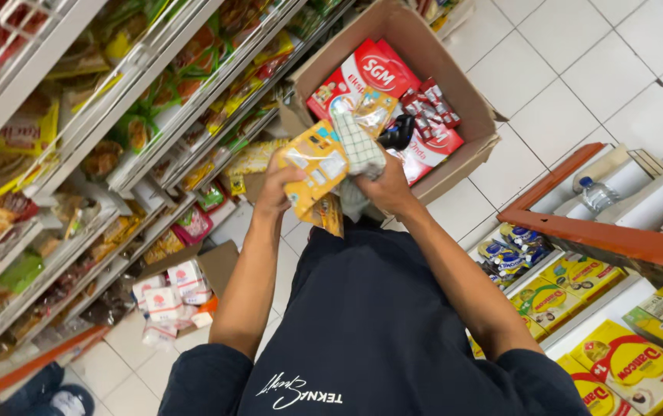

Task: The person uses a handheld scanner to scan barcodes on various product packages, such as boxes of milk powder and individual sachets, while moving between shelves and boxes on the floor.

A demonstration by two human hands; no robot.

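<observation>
Both hands are up in front of the open cardboard box (470, 100) here. The left hand (273, 192) has its fingers wrapped around a yellow packet (314, 163), just short of the box's near edge. The right hand (387, 189) is clamped on a white checked cloth (358, 142) that sticks up over the box's red cartons (362, 69). Left of the box run the snack shelves (139, 115); on its right stand yellow cartons (624, 370) and a water bottle (597, 194).
</observation>
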